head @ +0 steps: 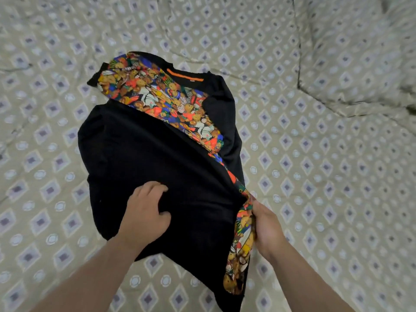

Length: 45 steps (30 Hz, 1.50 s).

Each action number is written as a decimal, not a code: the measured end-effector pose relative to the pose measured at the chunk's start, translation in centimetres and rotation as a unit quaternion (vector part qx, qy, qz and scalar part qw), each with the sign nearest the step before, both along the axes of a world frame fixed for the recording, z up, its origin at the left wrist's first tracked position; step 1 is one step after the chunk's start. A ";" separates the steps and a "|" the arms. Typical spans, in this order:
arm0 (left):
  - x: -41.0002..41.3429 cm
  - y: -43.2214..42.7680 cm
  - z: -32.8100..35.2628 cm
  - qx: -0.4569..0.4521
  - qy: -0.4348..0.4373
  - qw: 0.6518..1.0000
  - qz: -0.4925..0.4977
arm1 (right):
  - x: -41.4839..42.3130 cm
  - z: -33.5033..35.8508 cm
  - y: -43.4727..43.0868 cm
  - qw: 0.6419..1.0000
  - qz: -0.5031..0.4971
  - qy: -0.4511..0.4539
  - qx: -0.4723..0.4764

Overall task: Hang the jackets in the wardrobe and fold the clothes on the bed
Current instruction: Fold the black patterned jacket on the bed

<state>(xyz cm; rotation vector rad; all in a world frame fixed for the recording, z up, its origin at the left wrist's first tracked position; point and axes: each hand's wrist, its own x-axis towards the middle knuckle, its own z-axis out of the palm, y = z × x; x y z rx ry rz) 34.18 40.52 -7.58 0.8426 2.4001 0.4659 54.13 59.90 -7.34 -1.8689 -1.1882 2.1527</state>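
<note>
- While the right hand (pixel 267 228) is pinching the printed edge (pixel 242 244) of the shirt (pixel 157 149) at its near right side, thumb on top and the other fingers tucked out of sight behind the cloth, it is holding that edge slightly raised off the bedcover (pixel 315 176). If the pinch is catching only one layer, the layers beneath are likely to slide apart and the fold will go crooked.
- Just to its left, the left hand (pixel 144 212) is sitting on the black panel, fingers bent and digging in, gathering a little cloth against the thumb. A pull from here risks dragging the whole garment toward the person and bunching it rather than flattening it.
- Between the two hands the black fabric is lying slack and rumpled, so any crease pressed in now would probably be locked into the fold.
- Farther out, the shirt is lying on the bed near the middle of the view. Its long axis is running from the hem by the hands away to the neck, leaning slightly left.
- At the far end the collar (pixel 186 73), marked by an orange strip (pixel 184 75), is pointing away from the person. What looks like a sleeve (pixel 99 74) is sticking out at the far left, and it could be left outside the fold.
</note>
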 end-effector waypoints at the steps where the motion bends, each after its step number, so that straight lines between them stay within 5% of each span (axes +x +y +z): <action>1: 0.5 1.2 0.4 0.037 -0.013 0.999 -0.022 | 0.4 0.4 -0.5 0.996 -0.013 0.050 -0.069; 3: 1.6 4.0 1.4 0.082 -0.128 0.988 0.003 | 1.1 1.1 -2.0 0.986 0.023 0.092 -0.137; 6: 3.7 7.2 2.1 0.126 -0.364 0.904 0.187 | 1.5 2.6 -5.1 0.950 0.300 0.030 -0.084; 10: 5.2 5.6 1.1 0.083 -0.379 0.858 0.336 | 0.9 4.0 -7.0 0.863 0.502 0.010 -0.053; 12: 5.3 3.6 1.4 0.069 -0.390 0.849 0.350 | 0.8 4.6 -6.4 0.877 0.479 -0.025 -0.037; 15: 5.4 1.3 3.3 0.062 -0.402 0.868 0.284 | -0.4 5.5 -5.5 0.957 0.263 -0.043 0.111; 18: 6.5 -0.3 6.2 0.052 -0.410 0.890 0.192 | -3.2 6.7 -5.4 0.964 0.164 -0.013 0.210; 21: 7.8 -1.5 9.8 0.045 -0.395 0.903 0.162 | -5.3 7.8 -6.1 0.932 0.314 -0.042 0.178; 23: 8.2 -2.4 12.3 0.046 -0.372 0.907 0.191 | -5.3 9.0 -6.2 0.930 0.323 -0.061 0.161; 27: 7.0 -3.8 17.7 0.115 -0.370 0.860 0.332 | -3.2 14.4 -5.2 0.992 0.090 0.045 0.083; 30: 5.9 -4.1 21.9 0.129 -0.340 0.840 0.403 | -2.8 21.5 -4.5 0.981 -0.054 0.188 -0.019; 34: 5.4 -3.6 28.4 0.141 -0.173 0.917 0.331 | -4.3 32.2 -4.2 0.958 -0.005 0.287 0.000; 37: 6.7 -2.0 34.3 0.188 -0.149 0.954 0.180 | -5.8 39.4 -5.3 0.943 0.063 0.322 0.062; 40: 7.8 0.3 39.6 0.286 -0.136 0.945 0.082 | -6.5 45.5 -6.9 0.924 0.084 0.361 0.091; 42: 7.1 1.3 42.4 0.370 -0.077 0.916 0.135 | -6.6 48.8 -7.8 0.906 0.120 0.380 0.142; 45: 4.9 2.0 47.0 0.459 -0.168 0.841 0.232 | -5.7 53.1 -7.7 0.870 0.194 0.380 0.247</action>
